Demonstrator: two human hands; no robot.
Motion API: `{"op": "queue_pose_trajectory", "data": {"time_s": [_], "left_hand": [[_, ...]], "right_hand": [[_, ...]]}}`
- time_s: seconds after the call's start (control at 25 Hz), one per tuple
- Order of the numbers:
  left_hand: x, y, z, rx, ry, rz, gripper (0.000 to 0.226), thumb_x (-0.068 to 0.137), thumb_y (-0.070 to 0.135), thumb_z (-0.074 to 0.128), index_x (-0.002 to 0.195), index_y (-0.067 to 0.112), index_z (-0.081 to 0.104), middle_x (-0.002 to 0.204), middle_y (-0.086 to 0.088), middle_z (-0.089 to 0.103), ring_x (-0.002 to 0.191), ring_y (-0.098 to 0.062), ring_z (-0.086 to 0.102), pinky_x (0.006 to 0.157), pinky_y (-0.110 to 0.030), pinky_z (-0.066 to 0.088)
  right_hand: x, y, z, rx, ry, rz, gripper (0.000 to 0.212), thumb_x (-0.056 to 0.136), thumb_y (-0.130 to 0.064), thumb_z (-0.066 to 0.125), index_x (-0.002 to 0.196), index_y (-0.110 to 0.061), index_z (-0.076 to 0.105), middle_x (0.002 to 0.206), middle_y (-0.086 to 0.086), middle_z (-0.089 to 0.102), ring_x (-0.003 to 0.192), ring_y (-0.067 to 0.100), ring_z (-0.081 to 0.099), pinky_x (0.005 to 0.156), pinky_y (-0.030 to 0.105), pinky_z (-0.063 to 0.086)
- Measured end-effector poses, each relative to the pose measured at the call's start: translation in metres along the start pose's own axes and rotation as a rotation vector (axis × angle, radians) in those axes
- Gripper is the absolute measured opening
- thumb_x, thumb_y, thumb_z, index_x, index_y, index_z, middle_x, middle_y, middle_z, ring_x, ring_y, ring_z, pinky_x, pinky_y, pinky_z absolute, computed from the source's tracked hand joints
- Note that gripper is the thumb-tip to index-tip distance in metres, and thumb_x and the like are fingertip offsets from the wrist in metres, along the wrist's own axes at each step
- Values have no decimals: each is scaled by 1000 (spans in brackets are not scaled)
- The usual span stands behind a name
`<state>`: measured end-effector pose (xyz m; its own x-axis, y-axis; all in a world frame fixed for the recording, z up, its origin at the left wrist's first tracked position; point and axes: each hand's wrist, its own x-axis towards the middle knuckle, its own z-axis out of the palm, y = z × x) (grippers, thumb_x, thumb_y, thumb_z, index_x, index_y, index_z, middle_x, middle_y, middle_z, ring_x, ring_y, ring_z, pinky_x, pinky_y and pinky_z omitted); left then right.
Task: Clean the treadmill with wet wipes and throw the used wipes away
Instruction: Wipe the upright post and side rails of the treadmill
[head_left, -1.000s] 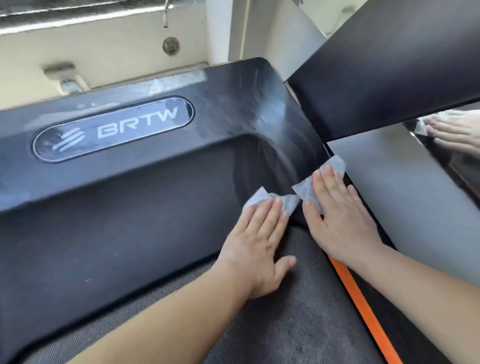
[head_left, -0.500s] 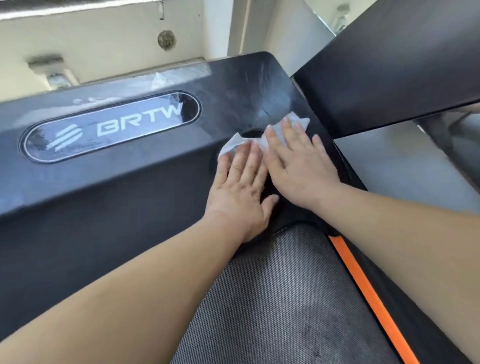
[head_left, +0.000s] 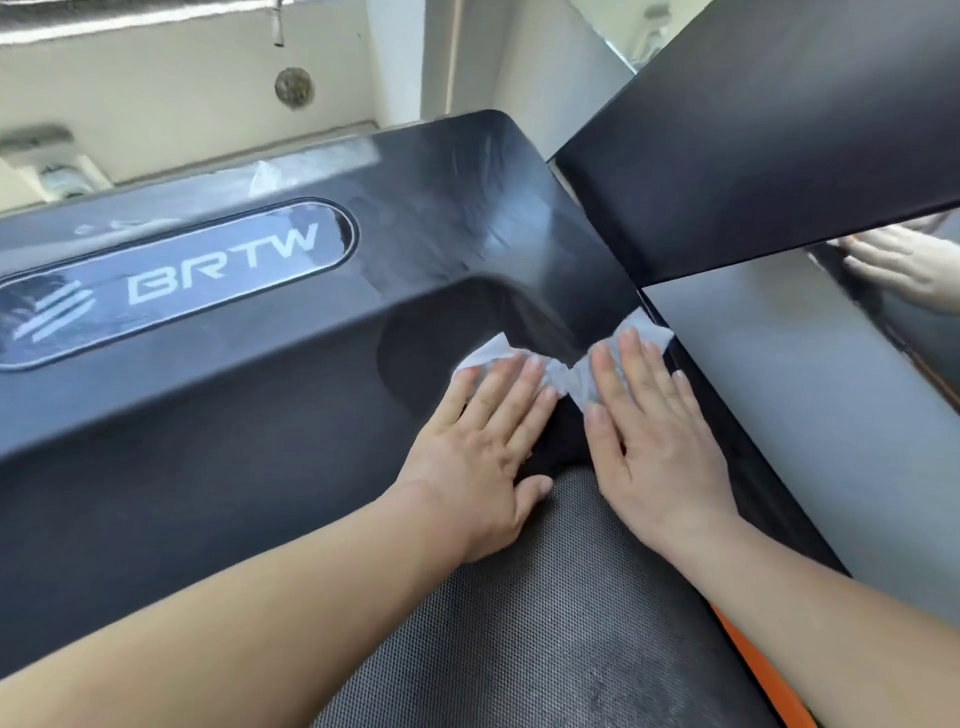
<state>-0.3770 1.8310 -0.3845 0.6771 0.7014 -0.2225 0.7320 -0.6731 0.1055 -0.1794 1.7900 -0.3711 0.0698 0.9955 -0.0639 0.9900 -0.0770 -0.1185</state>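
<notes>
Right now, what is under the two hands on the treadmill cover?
A crumpled white wet wipe lies under the fingers of the left hand and the right hand, pressed flat on the black cover. Its middle part under the palms is hidden.

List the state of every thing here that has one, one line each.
Left hand: open, flat, pressing the wipe.
Right hand: open, flat, pressing the wipe.
White wet wipe: crumpled, spread under both hands' fingers.
Glossy black treadmill motor cover: streaked near its right corner.
Grey textured running belt: uncovered.
</notes>
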Motion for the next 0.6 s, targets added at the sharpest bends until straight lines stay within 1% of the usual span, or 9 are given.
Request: {"op": "queue_pose_trajectory", "data": {"time_s": [0.12, 0.24, 0.32, 0.4, 0.44, 0.52, 0.6], "left_hand": [[8, 7, 0, 13, -1, -23, 86, 100, 66, 12, 154, 14, -31, 155, -11, -47, 141, -31, -48, 118, -54, -23], [11, 6, -2, 18, -21, -20, 88, 100, 68, 14, 155, 14, -29, 156, -11, -46, 142, -30, -47, 119, -53, -23], [10, 0, -4, 11, -17, 4, 85, 101, 65, 15, 157, 16, -25, 159, -9, -42, 144, -27, -43, 121, -51, -20], [0, -10, -5, 27, 20, 10, 79, 102, 61, 15, 159, 19, -20, 162, -7, -36, 148, -24, -37, 123, -48, -16], [-8, -15, -4, 29, 36, -9, 77, 103, 60, 14, 160, 20, -18, 164, -6, -33, 149, -23, -35, 124, -47, -15], [-34, -24, 3, 38, 52, -96, 76, 103, 60, 13, 160, 20, -17, 165, -7, -31, 150, -23, -33, 124, -47, -15], [-73, -31, 15, -2, 57, -171, 76, 103, 60, 11, 160, 20, -17, 165, -8, -31, 150, -24, -34, 124, -49, -12]], "right_hand": [[-5, -1, 1, 44, 15, 49, 58, 105, -46, 15, 161, -32, 7, 170, -8, -2, 155, 5, -9, 128, 37, 0], [-9, -12, 0, 73, -25, 110, 62, 104, -49, 12, 162, -29, 3, 169, -10, -9, 154, 3, -16, 128, 36, -3], [-14, -18, -1, 28, -59, 124, 67, 101, -53, 7, 161, -26, -5, 169, -7, -14, 154, 6, -18, 127, 37, -4], [-17, -18, -2, -88, -71, 86, 71, 100, -56, 6, 159, -20, -9, 169, 1, -15, 155, 12, -17, 128, 39, -3], [-18, -18, -2, -158, -66, 47, 75, 100, -59, 8, 159, -16, -7, 169, 5, -14, 156, 16, -15, 128, 42, -1], [-17, -22, 1, -281, -89, -55, 82, 100, -63, 12, 161, -9, 5, 170, 12, -7, 157, 23, -9, 128, 47, 4], [-15, -41, 7, -346, -158, -150, 89, 98, -68, 6, 160, -5, 19, 170, 14, 3, 158, 27, -4, 127, 51, 1]]}}
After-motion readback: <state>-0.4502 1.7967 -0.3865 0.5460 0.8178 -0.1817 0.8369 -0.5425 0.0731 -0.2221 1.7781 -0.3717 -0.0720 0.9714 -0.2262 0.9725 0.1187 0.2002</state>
